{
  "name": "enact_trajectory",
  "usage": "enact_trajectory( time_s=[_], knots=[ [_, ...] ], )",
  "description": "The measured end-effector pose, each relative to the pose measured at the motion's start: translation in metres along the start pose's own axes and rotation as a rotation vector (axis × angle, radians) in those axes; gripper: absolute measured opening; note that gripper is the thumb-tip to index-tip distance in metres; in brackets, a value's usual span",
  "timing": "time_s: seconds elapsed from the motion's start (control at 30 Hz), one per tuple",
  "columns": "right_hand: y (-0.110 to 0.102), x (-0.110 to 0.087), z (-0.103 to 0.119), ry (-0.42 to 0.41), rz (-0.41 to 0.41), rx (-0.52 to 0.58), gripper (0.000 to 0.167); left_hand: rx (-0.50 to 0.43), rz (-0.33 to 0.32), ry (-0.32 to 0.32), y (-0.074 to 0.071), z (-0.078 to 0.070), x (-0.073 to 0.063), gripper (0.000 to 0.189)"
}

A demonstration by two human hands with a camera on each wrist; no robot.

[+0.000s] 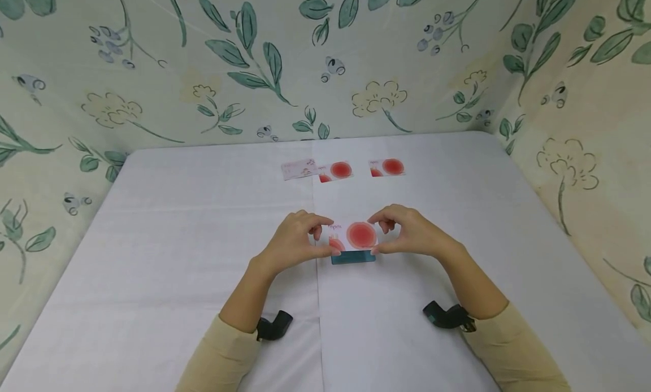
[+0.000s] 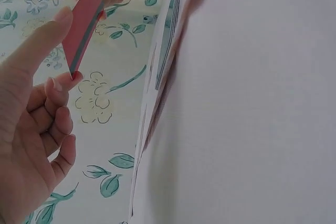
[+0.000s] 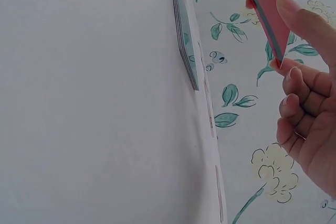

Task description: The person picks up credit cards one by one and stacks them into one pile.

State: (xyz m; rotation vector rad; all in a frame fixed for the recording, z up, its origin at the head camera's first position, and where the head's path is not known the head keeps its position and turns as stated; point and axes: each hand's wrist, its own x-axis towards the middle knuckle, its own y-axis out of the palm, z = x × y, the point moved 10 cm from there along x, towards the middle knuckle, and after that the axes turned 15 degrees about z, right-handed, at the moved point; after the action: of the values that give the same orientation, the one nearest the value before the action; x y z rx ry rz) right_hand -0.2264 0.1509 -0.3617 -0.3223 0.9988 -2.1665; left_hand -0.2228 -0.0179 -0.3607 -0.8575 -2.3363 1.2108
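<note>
In the head view, both hands hold one white card [image 1: 339, 229] with a red circle printed on it. My left hand [image 1: 297, 236] pinches its left edge between thumb and forefinger. On the opposite edge, the right hand [image 1: 412, 231] pinches in the same way, its other fingers curled in. Both wrist views show the card's reddish side with a grey stripe, raised above the table: the card [image 2: 86, 22] is tilted in the left one, and the card [image 3: 270, 14] likewise in the right. Below it lies a teal stack of flat pieces [image 1: 353, 257], partly hidden by the card.
Farther back on the white-covered table [image 1: 178, 239] lie a pale pink card [image 1: 297, 170] and a red-circle card [image 1: 338, 171], their edges touching or overlapping. Another red-circle card [image 1: 389, 167] lies apart to the right. Leaf-patterned cloth [image 1: 285, 70] hangs behind the table and at its sides.
</note>
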Motion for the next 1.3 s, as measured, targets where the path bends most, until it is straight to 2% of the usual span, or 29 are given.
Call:
enact_trajectory(
  time_s=[0.33,0.6,0.83,1.3],
  knots=[
    [0.004,0.003,-0.007,-0.012,0.041,0.017,0.049,0.016,0.065,-0.072,0.011,0.009,0.004,0.051],
    [0.009,0.005,-0.012,-0.02,0.059,-0.003,0.048,0.096,0.065,-0.032,0.018,0.009,0.008,0.051],
    [0.015,0.008,-0.018,-0.021,0.071,-0.009,0.049,0.14,0.078,-0.046,0.025,0.012,0.01,0.055],
    [0.024,0.012,-0.03,0.037,0.12,-0.04,0.05,0.182,0.125,-0.097,0.039,0.022,0.013,0.059]
  ],
)
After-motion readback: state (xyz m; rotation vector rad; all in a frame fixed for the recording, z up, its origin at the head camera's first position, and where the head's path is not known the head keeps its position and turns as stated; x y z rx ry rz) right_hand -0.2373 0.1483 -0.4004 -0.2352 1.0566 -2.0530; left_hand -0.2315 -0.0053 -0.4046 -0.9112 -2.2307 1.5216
